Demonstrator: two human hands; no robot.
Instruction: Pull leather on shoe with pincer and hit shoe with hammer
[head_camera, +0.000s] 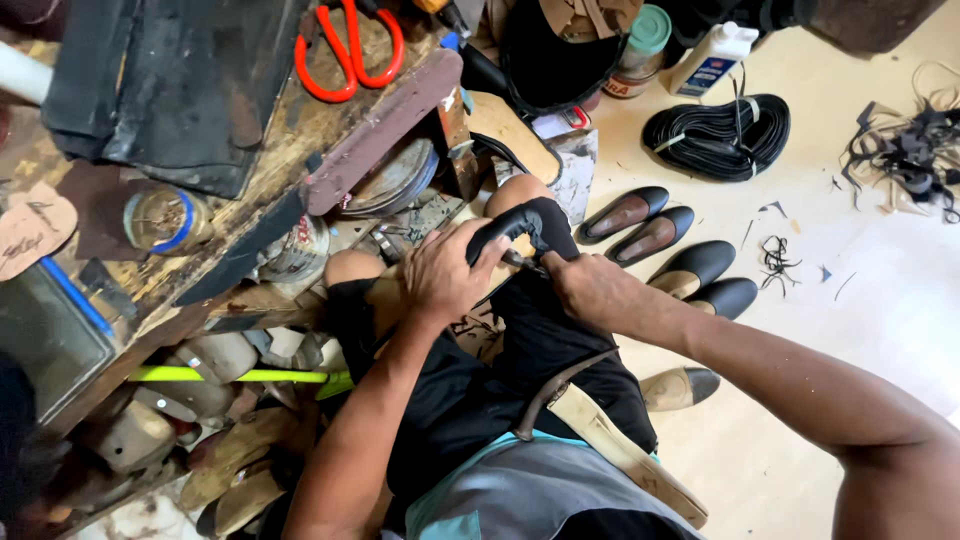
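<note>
The black shoe (510, 232) is glossy and curved, with a pale inner side showing, and it rests on the person's lap above the knees. The left hand (440, 275) wraps closed around its near side, and the right hand (585, 285) is clenched just beside it, gripping a small tool (525, 263) against its edge. Four finished black shoes (660, 240) lie in a row on the floor (880, 290) to the right, and one pair of red scissors (350, 50) lies near the bench's (290, 130) top edge.

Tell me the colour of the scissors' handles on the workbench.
Red-orange; the scissors show best in the head view, top centre.
</note>
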